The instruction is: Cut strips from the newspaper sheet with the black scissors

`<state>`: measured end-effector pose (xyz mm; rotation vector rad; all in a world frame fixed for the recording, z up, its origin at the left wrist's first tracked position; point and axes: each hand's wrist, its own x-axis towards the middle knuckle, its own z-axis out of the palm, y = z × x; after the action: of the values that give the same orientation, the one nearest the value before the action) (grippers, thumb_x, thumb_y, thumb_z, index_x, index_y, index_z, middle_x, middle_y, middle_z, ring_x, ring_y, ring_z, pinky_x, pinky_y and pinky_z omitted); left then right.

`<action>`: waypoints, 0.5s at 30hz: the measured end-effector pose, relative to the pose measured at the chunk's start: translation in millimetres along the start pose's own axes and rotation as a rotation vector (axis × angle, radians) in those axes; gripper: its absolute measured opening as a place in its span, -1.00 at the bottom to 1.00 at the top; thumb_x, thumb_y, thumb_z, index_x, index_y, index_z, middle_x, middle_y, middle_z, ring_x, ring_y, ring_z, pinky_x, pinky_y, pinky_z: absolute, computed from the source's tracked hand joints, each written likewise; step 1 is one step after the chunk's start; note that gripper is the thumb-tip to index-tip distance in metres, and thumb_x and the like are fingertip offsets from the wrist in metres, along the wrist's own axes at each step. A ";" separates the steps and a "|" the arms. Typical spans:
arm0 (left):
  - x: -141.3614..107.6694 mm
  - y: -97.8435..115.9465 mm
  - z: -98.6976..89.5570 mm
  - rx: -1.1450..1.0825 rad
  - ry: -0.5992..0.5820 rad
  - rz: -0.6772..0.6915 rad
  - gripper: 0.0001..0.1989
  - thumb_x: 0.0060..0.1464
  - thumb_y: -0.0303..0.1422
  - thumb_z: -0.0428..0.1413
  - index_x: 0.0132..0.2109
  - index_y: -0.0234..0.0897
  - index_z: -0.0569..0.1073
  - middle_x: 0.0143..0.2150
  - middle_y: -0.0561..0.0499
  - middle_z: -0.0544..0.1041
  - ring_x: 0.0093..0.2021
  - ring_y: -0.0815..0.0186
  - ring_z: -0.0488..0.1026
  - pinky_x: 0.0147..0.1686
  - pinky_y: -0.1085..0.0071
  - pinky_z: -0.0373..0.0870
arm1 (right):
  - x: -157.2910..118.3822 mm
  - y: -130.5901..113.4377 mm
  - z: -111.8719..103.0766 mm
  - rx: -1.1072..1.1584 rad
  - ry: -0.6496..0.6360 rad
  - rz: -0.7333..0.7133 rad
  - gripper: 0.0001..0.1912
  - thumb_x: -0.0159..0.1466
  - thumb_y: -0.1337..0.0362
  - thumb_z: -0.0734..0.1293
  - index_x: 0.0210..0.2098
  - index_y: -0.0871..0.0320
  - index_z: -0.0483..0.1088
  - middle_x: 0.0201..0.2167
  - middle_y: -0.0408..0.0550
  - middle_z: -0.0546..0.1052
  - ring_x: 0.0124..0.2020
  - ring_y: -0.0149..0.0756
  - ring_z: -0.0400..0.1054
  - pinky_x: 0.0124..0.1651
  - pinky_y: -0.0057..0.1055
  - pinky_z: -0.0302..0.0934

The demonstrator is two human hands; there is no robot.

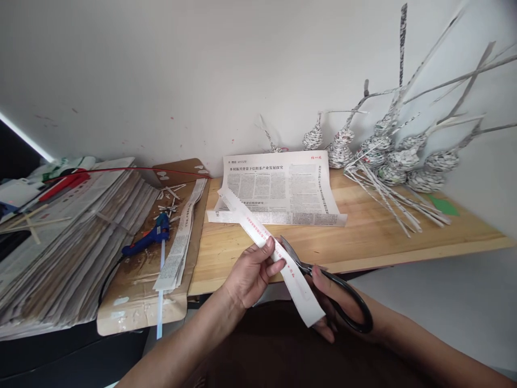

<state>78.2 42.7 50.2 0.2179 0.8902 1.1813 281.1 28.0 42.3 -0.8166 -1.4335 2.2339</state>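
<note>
A long paper strip (301,293) with red print was held aslant over the near edge of the wooden table (250,242), pinched between the closed thumb and fingers of the left hand (252,269). Black-handled scissors (305,267) were gripped in the right hand (336,295), its fingers wrapped about the handles; the blades were set at the strip's right side, but whether paper was caught between them could not be told. The strip was judged to be mostly shaped, its near end hanging free; whether its far end, overlapping the newspaper sheet (278,186) in view, was joined to it could not be made out. The sheet was laid out broad, so much of its paper seemed left undivided. To the left, a bundle of strips (180,242) had apparently been finished and was laid on cardboard (141,318) beside a blue glue gun (157,231), with piled newspapers (60,258) further left. At the far right, several woven paper bulbs (375,152) were seen largely formed, their long ends left untrimmed.
</note>
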 end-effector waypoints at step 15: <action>2.1 5.6 -5.9 0.002 0.005 0.031 -0.80 0.22 -0.34 0.19 -0.07 -0.38 0.57 -0.43 -0.01 0.55 -0.47 0.40 0.55 -0.45 0.50 0.63 | -2.5 -3.8 1.7 -0.126 0.064 0.031 -0.35 0.36 -0.31 0.08 -0.47 0.14 0.24 -0.77 -0.31 0.22 -0.83 -0.56 0.03 -0.74 -0.60 -0.09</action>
<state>70.3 45.1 48.6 0.2311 0.8950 1.2098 281.9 27.0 46.9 -0.9480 -1.5537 2.1365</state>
